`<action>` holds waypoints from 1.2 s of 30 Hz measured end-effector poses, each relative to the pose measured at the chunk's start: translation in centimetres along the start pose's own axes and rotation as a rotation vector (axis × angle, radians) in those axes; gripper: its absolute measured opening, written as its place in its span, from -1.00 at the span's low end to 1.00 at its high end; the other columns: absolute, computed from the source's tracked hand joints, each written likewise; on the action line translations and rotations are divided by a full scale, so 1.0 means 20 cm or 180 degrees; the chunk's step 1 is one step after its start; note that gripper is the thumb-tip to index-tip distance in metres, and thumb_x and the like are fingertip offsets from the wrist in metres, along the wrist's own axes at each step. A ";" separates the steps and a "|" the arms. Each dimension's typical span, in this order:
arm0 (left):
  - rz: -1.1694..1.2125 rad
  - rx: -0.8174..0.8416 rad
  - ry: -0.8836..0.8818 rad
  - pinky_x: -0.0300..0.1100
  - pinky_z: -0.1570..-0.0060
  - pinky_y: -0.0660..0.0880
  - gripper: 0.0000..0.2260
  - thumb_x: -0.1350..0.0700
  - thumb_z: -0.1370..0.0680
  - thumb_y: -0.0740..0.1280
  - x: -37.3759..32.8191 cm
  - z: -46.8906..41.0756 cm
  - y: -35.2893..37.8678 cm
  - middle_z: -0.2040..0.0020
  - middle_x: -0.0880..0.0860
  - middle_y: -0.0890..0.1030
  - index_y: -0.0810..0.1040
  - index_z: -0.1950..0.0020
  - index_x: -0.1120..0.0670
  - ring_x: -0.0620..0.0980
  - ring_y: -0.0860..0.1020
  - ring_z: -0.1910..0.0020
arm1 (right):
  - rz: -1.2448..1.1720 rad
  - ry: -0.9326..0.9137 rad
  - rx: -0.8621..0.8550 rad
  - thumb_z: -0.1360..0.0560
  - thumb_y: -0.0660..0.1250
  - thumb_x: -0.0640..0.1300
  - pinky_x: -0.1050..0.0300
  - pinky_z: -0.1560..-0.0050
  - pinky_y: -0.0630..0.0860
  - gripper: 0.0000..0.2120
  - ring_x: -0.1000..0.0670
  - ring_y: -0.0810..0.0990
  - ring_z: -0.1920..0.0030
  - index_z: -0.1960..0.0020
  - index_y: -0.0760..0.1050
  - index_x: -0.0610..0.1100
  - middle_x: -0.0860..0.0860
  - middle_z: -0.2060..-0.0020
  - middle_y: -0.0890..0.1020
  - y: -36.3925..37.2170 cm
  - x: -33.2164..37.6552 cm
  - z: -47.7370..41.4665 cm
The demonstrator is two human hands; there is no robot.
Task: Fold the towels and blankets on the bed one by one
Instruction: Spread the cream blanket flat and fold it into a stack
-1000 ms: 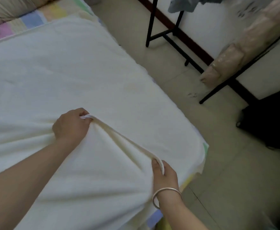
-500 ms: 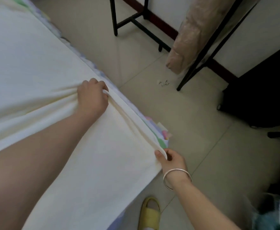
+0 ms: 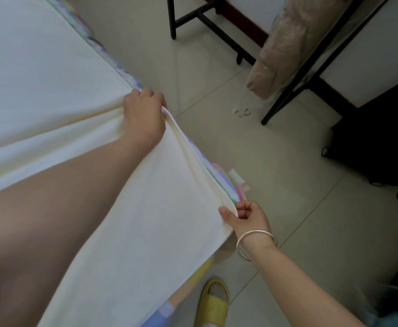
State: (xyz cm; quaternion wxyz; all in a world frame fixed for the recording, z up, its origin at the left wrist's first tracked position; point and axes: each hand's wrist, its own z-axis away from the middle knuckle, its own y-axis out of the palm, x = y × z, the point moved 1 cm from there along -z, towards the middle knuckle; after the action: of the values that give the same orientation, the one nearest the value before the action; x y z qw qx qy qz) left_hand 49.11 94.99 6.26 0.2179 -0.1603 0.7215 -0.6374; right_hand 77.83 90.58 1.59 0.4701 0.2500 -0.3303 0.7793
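Pinching the blanket (image 3: 51,90) edge with left hand (image 3: 143,116) and right hand (image 3: 249,217), at the bed (image 3: 227,185) side. Seemingly only at the first fold, with all further folding left.

We see the bed (image 3: 165,310), its pastel-checked sheet (image 3: 226,185) showing only along the edge, with a cream blanket (image 3: 51,79) spread across it. A yellow slipper (image 3: 213,300) lies on the pale tiled floor (image 3: 287,208) alongside.
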 end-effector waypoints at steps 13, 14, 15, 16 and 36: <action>0.1682 0.0822 -0.0215 -0.17 -0.43 0.12 -0.47 0.24 -0.53 0.31 0.09 0.11 0.10 -0.57 0.20 0.07 0.28 -0.49 0.20 0.11 0.14 -0.53 | 0.2490 -0.1458 -0.0666 -0.30 0.43 -0.28 -0.02 -0.28 0.33 -0.35 -0.15 0.37 -0.30 -0.36 0.35 -0.08 -0.08 -0.27 0.42 0.16 0.22 0.10; 0.1888 0.0695 -0.0179 -0.17 -0.41 0.17 -0.49 0.27 -0.53 0.29 0.12 0.16 0.05 -0.56 0.19 0.10 0.31 -0.47 0.21 0.09 0.19 -0.52 | 0.2665 -0.1890 -0.0685 -0.27 0.42 -0.29 -0.07 -0.29 0.33 -0.30 -0.16 0.34 -0.33 -0.38 0.36 -0.08 -0.09 -0.32 0.40 0.23 0.25 0.14; 0.2045 0.0495 -0.0205 -0.15 -0.38 0.25 -0.52 0.30 -0.52 0.26 0.17 0.23 -0.01 -0.55 0.17 0.14 0.34 -0.45 0.19 0.09 0.28 -0.48 | 0.2783 -0.2302 -0.0582 -0.23 0.43 -0.30 -0.13 -0.29 0.36 -0.28 -0.19 0.35 -0.35 -0.38 0.38 -0.09 -0.11 -0.34 0.40 0.31 0.27 0.19; 0.2150 0.0293 -0.0219 -0.11 -0.34 0.33 -0.55 0.31 -0.52 0.24 0.19 0.30 -0.05 -0.54 0.13 0.20 0.38 -0.42 0.16 0.08 0.36 -0.42 | 0.2873 -0.2614 -0.0433 -0.22 0.45 -0.29 -0.17 -0.29 0.39 -0.27 -0.21 0.36 -0.36 -0.37 0.39 -0.09 -0.13 -0.36 0.41 0.37 0.28 0.23; -0.0036 0.0436 -0.2961 0.18 -0.50 0.03 -0.42 -0.04 -0.60 -0.01 1.41 3.00 -0.29 -0.59 0.16 0.01 0.08 -0.58 0.18 0.10 0.04 -0.57 | 0.4469 -0.4791 0.2439 -0.11 0.52 -0.13 -0.20 -0.36 0.36 -0.17 -0.24 0.32 -0.44 -0.38 0.43 -0.07 -0.18 -0.44 0.36 1.32 -0.49 1.35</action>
State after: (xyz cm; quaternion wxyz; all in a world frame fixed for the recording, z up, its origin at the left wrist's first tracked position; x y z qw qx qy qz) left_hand 55.87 28.81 3.39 0.5247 -0.4182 0.5026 -0.5452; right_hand 60.57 55.79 5.17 -0.5087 0.5474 -0.3374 0.5724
